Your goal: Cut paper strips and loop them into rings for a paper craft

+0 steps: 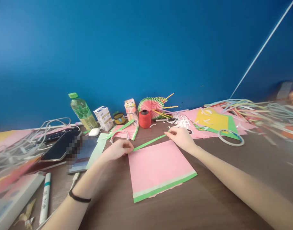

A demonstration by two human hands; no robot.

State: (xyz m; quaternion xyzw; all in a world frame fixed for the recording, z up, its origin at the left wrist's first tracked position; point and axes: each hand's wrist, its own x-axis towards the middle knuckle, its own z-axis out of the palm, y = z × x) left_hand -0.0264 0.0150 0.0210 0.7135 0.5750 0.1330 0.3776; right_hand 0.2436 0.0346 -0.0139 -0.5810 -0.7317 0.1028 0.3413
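A narrow green paper strip [150,142] stretches between my two hands along the far edge of a pink paper sheet [161,163]. My left hand [121,148] pinches the strip's left end at the sheet's far left corner. The other end is pinched by my right hand [181,137] near the far right corner. Along the sheet's near edge runs a pale band with a green strip [165,186] below it, and a torn pink edge shows under that. A roll of tape [120,135] lies just beyond my left hand.
Behind the sheet stand a red thread spool [145,119], a folded paper fan [150,105], a small carton [103,118] and a green-capped bottle [83,111]. A phone [61,145], cables and a marker [45,198] lie left. Coloured paper [209,119] and another tape roll [230,138] lie right.
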